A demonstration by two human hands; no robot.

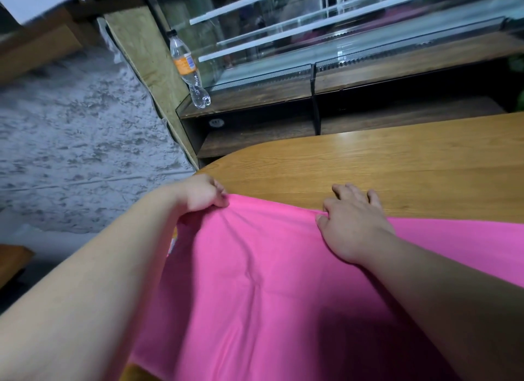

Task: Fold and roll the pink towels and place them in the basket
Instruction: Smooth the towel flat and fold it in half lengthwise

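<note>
pink towel (255, 281) lies spread across the near part of the wooden counter (397, 165), its far edge running between the two hands and its near part draping toward the person. no basket is in view. this looks like the start of the first fold, with no fold or roll made yet. the left hand (202, 193) is curled at the far left corner, thumb and fingers pinching the cloth just at the counter's rounded end. the right hand (351, 219) lies flat across the same edge further along, fingers spread and reaching onto bare wood, pressing rather than gripping; whether the thumb is tucked under the hem i cannot tell. the hands are well apart, both forearms stretched forward. to fold well, the edge between them should be pulled taut so the loose wrinkles near the left hand flatten, then both corners lifted together and brought straight over so the edges meet squarely. uneven corners now would likely give a lopsided roll later.
</note>
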